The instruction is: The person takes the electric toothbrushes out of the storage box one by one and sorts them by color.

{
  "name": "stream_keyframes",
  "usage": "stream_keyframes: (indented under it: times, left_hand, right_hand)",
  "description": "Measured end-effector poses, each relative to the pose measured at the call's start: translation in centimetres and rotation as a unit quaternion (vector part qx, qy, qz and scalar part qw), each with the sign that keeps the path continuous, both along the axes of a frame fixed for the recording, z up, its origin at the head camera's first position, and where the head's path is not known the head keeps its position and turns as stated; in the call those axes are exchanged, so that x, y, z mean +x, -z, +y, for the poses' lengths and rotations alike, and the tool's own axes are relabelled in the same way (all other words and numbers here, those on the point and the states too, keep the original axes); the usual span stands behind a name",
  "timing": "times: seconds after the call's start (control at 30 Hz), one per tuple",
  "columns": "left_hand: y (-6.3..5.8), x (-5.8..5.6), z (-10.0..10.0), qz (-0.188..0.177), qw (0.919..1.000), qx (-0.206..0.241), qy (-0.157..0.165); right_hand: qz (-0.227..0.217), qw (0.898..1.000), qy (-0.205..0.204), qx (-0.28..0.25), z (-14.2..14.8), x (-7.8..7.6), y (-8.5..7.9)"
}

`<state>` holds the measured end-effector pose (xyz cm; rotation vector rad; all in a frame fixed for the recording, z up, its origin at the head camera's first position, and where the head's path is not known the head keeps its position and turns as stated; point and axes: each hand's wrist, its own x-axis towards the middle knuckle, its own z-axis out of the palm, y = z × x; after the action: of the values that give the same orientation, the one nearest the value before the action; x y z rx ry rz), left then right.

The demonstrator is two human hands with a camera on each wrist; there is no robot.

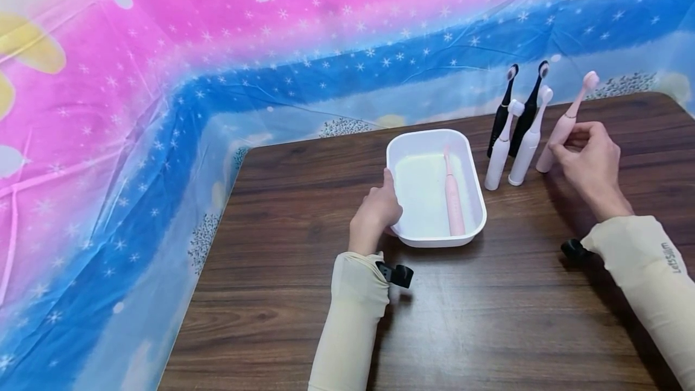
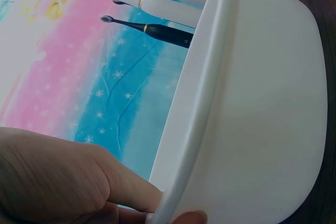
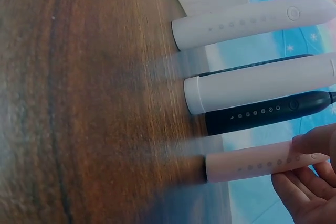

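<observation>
My left hand [image 1: 376, 210] grips the near left rim of a white plastic tub [image 1: 423, 242]; the left wrist view shows the thumb and a fingertip on either side of its wall [image 2: 262, 103]. Inside the tub lies a pink electric toothbrush [image 1: 453, 201]. With thumb and fingers, my right hand [image 1: 592, 162] pinches the handle of another pink electric toothbrush [image 1: 559, 137], which is upright with a slight tilt. Left of it stand two white electric toothbrushes [image 1: 498, 162] and, behind these, two black ones [image 1: 501, 122]. Whether the held toothbrush touches the table, I cannot tell.
All of this is on a dark wood-grain table [image 1: 282, 228]. A pink and blue patterned cloth [image 1: 326, 47] hangs behind the table and along its left side. A black strap device [image 1: 399, 275] is on each wrist, over cream sleeves [image 1: 353, 318].
</observation>
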<state>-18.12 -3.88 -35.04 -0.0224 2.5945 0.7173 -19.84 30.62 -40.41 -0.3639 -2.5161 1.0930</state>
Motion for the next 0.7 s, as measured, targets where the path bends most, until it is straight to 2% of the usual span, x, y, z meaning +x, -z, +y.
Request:
stream_keyframes:
  times: [0.23,0.43,0.7]
  left_hand:
    - [-0.03,-0.01,0.10,-0.008,0.9999,0.007,-0.004]
    - [-0.14,-0.14,0.05,-0.010,0.9999,0.005,-0.004]
    - [-0.04,-0.11,0.00,-0.008,1.0000,0.002,-0.003]
  right_hand:
    - [-0.008,1.000,0.006,0.005,0.04,-0.05,-0.17]
    - [-0.023,1.000,-0.004,0.005,-0.14,0.06,-0.34]
    - [-0.015,1.000,-0.010,0.007,-0.11,-0.02,-0.09]
